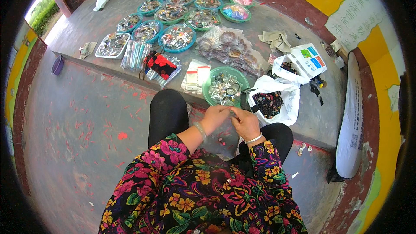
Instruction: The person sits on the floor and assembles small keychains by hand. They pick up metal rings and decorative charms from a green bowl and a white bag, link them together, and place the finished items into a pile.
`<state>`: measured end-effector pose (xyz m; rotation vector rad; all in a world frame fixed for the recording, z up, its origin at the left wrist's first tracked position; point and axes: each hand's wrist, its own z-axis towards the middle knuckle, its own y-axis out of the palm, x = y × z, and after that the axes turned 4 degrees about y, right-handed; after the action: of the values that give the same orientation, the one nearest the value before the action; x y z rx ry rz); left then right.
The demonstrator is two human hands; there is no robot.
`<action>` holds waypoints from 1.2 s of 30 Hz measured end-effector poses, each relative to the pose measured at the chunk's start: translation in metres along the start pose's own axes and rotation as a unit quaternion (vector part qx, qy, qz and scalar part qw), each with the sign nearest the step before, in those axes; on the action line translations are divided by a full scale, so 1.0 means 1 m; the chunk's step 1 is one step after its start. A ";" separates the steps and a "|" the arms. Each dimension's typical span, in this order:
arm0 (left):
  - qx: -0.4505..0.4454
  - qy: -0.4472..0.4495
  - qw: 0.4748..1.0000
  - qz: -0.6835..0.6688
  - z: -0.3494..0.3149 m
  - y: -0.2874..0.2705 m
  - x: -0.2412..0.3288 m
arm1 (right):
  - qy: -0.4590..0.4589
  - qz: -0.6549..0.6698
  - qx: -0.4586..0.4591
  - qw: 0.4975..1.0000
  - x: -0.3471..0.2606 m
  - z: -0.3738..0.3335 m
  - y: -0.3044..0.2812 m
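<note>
My left hand [215,118] and my right hand [245,124] meet fingertip to fingertip over my lap, just in front of a green basin [243,79]. Both are closed in a pinch. Whatever lies between the fingers is too small to make out. Small clear packets [224,90] with shiny and dark pieces fill the basin. Right of it, a white plastic bag [292,104] stands open, holding many small dark pieces with coloured specks [268,105]. Flat clear packets with white cards [196,77] lie left of the basin.
Several basins of packets [177,38] crowd the raised ledge's far part. Nearer lie a red-and-black floral pouch [161,66], a heap of clear bags [229,45] and a second white bag [310,63]. A long wrapped board [349,121] leans at the right wall.
</note>
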<state>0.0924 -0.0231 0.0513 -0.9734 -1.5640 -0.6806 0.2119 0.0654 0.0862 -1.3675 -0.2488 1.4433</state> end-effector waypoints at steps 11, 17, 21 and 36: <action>-0.035 0.166 0.970 0.172 -0.003 0.007 -0.009 | 0.070 -0.085 -0.192 0.975 0.018 -0.004 0.003; -0.044 0.203 0.960 0.189 -0.004 0.009 -0.012 | 0.149 0.034 -0.288 0.945 0.015 -0.003 -0.001; -0.053 0.230 0.950 0.203 -0.004 0.011 -0.014 | 0.146 -0.062 -0.281 0.947 0.029 -0.007 0.009; 0.081 0.226 0.967 0.081 0.007 -0.009 0.006 | 0.412 0.423 -0.189 0.785 0.026 0.005 -0.013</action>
<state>0.0807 -0.0203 0.0565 -0.7495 -1.1063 -0.5988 0.2210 0.0932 0.0823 -2.5032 0.7942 1.3217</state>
